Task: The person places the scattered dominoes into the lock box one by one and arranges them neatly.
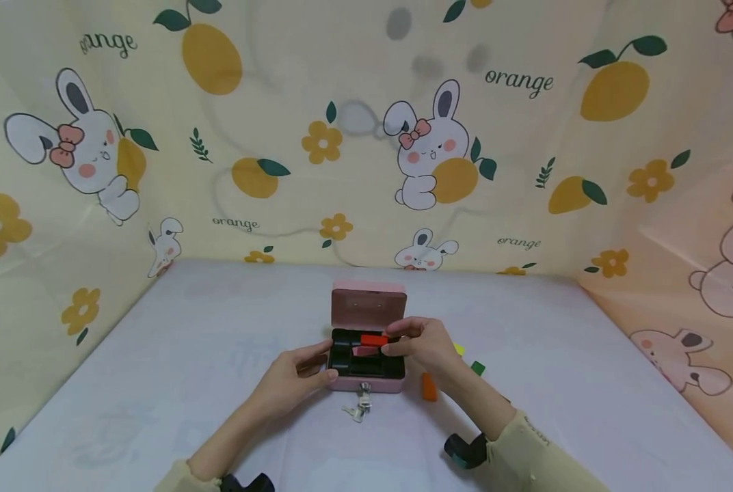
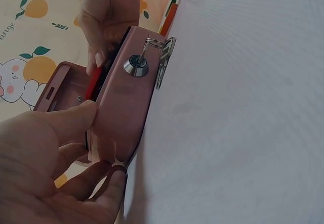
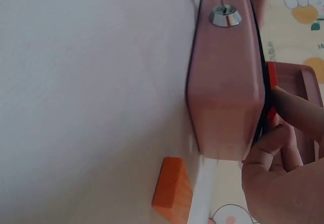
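Observation:
A small pink cash box (image 1: 366,385) stands with its lid (image 1: 368,307) raised and a black compartment tray (image 1: 374,367) inside. My left hand (image 1: 292,379) grips the box's left side, thumb by the front corner and fingers along the side wall. Over the tray, my right hand (image 1: 424,345) pinches a red block (image 1: 374,339) between thumb and fingers. Below the red block in the head view shows a pinkish piece (image 1: 366,351) in the tray. From the front lock (image 2: 135,65) hang keys (image 1: 357,413) on a ring.
On the white table (image 1: 219,328), to the right of the box, lie an orange block (image 1: 429,387), a green block (image 1: 478,368) and a yellow block (image 1: 459,349), partly behind my right hand. A cloth (image 1: 366,137) printed with rabbits and oranges hangs behind the table.

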Demonstrator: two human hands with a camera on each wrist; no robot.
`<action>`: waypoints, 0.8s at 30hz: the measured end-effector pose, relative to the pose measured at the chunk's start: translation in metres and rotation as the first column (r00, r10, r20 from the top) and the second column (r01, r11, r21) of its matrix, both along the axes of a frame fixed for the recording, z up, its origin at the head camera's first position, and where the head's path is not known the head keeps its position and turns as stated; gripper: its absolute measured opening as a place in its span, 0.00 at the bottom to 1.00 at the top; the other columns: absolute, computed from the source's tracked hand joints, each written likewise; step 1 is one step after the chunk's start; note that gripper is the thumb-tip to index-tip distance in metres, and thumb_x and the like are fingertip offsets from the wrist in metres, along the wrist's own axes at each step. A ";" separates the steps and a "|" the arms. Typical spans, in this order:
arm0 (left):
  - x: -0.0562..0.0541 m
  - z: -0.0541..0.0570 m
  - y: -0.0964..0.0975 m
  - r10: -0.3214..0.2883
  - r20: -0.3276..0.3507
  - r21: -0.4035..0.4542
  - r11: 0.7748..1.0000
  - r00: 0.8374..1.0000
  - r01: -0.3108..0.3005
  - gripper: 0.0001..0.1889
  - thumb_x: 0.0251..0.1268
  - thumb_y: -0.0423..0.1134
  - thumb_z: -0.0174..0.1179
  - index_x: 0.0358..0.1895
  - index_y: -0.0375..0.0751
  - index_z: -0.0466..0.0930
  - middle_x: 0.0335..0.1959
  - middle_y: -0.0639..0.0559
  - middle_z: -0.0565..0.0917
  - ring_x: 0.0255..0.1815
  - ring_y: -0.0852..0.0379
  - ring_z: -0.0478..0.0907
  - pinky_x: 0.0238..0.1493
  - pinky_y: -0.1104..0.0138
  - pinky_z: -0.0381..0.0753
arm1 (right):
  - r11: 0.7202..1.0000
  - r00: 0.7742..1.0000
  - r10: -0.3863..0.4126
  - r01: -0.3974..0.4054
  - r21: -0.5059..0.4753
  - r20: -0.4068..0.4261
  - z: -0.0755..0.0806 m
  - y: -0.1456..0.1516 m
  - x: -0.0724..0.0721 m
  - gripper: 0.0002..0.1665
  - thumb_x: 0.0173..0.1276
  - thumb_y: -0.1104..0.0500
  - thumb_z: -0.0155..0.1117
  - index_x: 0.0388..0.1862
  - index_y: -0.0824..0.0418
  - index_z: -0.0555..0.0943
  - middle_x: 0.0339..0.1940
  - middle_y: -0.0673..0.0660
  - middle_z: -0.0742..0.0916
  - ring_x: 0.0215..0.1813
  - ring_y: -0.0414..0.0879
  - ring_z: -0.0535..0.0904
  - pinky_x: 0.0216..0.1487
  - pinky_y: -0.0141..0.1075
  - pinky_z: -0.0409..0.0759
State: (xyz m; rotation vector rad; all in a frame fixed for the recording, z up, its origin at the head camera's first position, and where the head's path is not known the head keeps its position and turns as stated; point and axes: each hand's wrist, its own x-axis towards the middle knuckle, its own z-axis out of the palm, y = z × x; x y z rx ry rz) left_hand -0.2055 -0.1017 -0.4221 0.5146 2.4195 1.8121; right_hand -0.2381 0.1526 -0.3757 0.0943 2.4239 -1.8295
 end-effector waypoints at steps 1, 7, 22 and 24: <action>0.000 0.000 0.000 0.001 0.000 -0.001 1.000 1.000 -0.001 0.33 0.62 0.41 0.69 0.69 0.35 0.70 0.64 0.38 0.75 0.64 0.43 0.73 0.64 0.56 0.72 | 1.000 1.000 -0.006 0.006 0.009 0.003 -0.001 -0.001 -0.001 0.14 0.54 0.70 0.76 0.40 0.60 0.87 0.39 0.55 0.87 0.49 0.54 0.73 0.50 0.42 0.76; 0.000 0.001 0.000 0.005 0.003 -0.002 1.000 1.000 -0.005 0.33 0.62 0.41 0.70 0.69 0.35 0.71 0.64 0.37 0.74 0.64 0.43 0.73 0.64 0.56 0.73 | 0.998 1.000 0.002 -0.001 0.063 -0.011 -0.006 -0.004 -0.006 0.15 0.53 0.70 0.77 0.39 0.58 0.87 0.41 0.53 0.86 0.50 0.53 0.72 0.49 0.40 0.78; 0.001 0.001 0.001 0.010 0.013 -0.061 0.998 1.000 -0.010 0.33 0.63 0.45 0.68 0.69 0.37 0.70 0.64 0.39 0.75 0.64 0.43 0.73 0.64 0.56 0.73 | 0.989 0.996 0.047 -0.036 0.144 -0.075 -0.008 -0.010 -0.009 0.14 0.53 0.70 0.77 0.37 0.57 0.88 0.39 0.52 0.86 0.50 0.53 0.72 0.52 0.46 0.76; 0.001 0.002 0.001 0.009 0.012 -0.064 0.998 1.000 -0.008 0.33 0.63 0.45 0.68 0.70 0.37 0.70 0.64 0.39 0.75 0.64 0.43 0.73 0.64 0.56 0.73 | 0.985 0.994 0.063 -0.048 0.163 -0.085 -0.008 -0.009 -0.009 0.14 0.53 0.70 0.77 0.37 0.56 0.88 0.39 0.52 0.85 0.49 0.53 0.72 0.51 0.46 0.76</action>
